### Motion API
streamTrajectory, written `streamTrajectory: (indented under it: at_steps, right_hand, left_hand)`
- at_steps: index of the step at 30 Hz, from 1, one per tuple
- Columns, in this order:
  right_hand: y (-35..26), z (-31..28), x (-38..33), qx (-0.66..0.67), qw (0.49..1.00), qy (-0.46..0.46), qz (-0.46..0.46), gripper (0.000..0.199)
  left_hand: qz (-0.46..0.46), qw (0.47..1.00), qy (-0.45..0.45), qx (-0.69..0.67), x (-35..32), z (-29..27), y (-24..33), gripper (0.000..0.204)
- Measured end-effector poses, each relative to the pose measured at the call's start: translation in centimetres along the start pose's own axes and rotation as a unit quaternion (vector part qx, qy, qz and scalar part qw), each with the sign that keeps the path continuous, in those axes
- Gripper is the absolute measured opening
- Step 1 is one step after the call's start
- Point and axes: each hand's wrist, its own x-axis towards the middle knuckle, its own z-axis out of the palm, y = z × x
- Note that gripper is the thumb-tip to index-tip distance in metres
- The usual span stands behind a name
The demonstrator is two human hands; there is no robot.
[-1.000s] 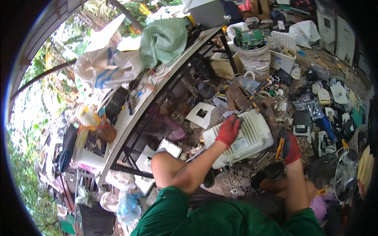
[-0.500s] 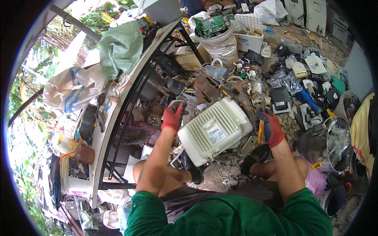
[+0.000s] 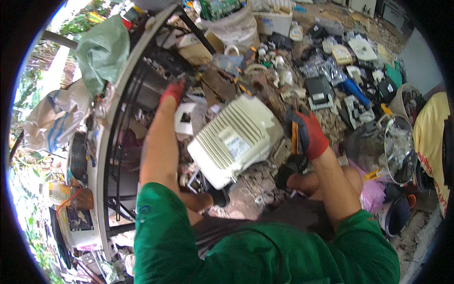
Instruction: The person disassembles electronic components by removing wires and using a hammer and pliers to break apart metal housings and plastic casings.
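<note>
The casing [image 3: 229,135] slants lengthwise from near left to far right, just left of the right hand [image 3: 312,135], which grips an orange tool [image 3: 295,137]; the left hand [image 3: 175,90] is farther, fingers too blurred to tell.

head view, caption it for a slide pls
Ribbed off-white casing on littered ground, gloved right hand beside it holding an orange-handled tool, gloved left hand near the table.

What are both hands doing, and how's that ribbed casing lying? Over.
Left hand stretched out, grip blurred; right hand holding orange-handled tool. Ribbed casing ridges-up, label showing, neither hand on it. Holed white plate to its left.
</note>
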Motion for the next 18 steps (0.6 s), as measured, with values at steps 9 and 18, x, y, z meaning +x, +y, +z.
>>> streamTrajectory:
  at_steps: [9, 18]
  right_hand:
    - [-0.3, 0.8, -1.0, 0.029, 0.999, 0.012, 0.012, 0.021]
    - [-0.3, 4.0, -2.9, -0.059, 0.997, -0.015, 0.047, 0.029]
  left_hand:
    - [0.131, 0.985, -0.103, 0.049, -16.0, -8.9, -0.3, 0.049]
    - [0.162, 0.938, -0.307, 0.023, -27.1, -9.7, 4.0, 0.040]
